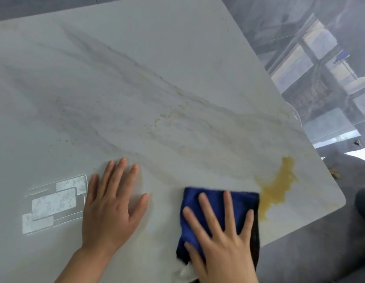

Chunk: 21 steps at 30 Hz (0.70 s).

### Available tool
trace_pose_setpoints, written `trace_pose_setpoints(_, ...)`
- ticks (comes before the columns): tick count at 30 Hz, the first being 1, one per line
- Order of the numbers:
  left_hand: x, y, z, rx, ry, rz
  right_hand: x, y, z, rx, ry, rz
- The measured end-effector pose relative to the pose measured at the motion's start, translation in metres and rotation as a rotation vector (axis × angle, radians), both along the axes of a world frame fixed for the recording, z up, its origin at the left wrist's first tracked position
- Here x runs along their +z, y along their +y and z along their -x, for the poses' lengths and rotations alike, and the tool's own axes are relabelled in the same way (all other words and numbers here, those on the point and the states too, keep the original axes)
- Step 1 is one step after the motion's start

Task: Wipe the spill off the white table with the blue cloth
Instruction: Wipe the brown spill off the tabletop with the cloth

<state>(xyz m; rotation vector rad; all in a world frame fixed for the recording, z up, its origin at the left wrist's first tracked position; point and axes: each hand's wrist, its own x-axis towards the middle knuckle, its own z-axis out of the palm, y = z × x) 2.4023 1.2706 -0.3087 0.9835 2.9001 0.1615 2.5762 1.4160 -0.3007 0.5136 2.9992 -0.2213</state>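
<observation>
White, grey-veined marble-look surface (136, 88) fills the view, smooth and matte, its rounded corner at lower right over a glossy dark floor (320, 58). Near that corner lies a yellow-brown spill (277, 184), an irregular streak running from upper right down to lower left, with small specks scattered toward the middle. Folded blue cloth (214, 203), soft and roughly rectangular, lies with its long axis toward the person, its right edge touching the spill. Right hand (222, 237) presses flat on it, fingers spread. Left hand (112, 203) rests flat on the surface beside it, fingers straight.
</observation>
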Motion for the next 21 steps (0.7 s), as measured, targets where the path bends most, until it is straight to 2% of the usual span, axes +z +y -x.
trace_pose_setpoints(3,-0.001,0.000,0.000,-0.004,0.009,0.004,-0.004,-0.019,-0.005,0.172,0.018,0.014)
trace_pose_setpoints(5,-0.003,-0.001,0.000,-0.002,0.013,0.000,-0.003,-0.018,0.011,0.202,0.065,0.027)
trace_pose_setpoints(9,-0.003,0.000,0.001,-0.010,0.019,0.004,0.003,0.022,0.043,0.080,0.053,-0.063)
trace_pose_setpoints(12,-0.003,-0.001,0.002,-0.003,0.004,0.009,0.007,0.052,0.026,-0.080,-0.052,-0.056)
trace_pose_setpoints(14,-0.003,-0.001,0.002,-0.002,-0.004,0.005,0.006,0.050,0.002,-0.130,-0.049,-0.026)
trace_pose_setpoints(17,-0.002,0.000,0.002,-0.007,-0.014,0.009,0.005,0.027,-0.018,-0.023,-0.075,0.013)
trace_pose_setpoints(21,0.000,0.002,0.000,0.001,-0.018,0.014,0.005,0.009,0.003,0.141,-0.005,0.078)
